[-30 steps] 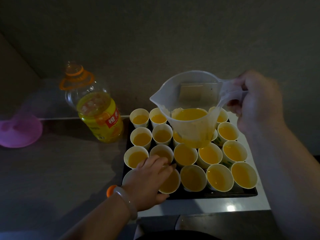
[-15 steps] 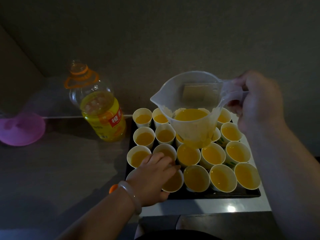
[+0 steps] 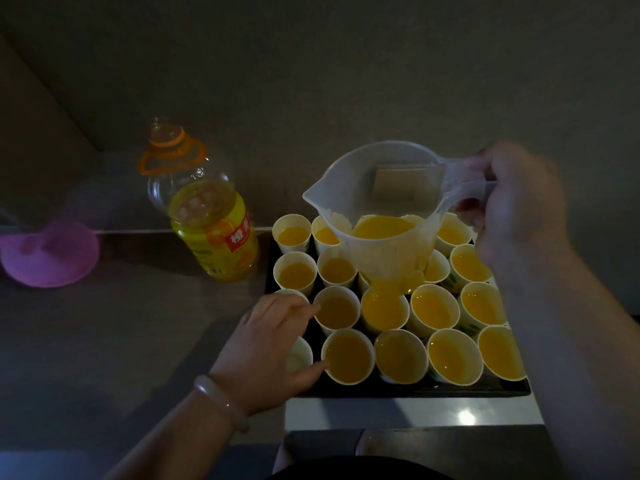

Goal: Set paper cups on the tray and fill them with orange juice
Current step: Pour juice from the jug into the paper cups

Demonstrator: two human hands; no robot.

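The right hand (image 3: 519,216), fingers wrapped round its handle, holds a clear jug (image 3: 377,202) above juice-filled paper cups (image 3: 453,355) on a black tray (image 3: 415,392); the left hand (image 3: 270,341) rests on the near-left cups, fingers loosely spread.

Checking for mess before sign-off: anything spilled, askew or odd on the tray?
No spill shows. One oddity: the front-left cup, beside the left hand, looks empty and white inside while the other visible cups are filled.

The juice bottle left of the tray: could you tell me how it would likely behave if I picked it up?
The juice bottle is probably fairly heavy, being over half full. Its clear plastic wall may flex when squeezed. Tall and seemingly uncapped, it could spill if tipped.
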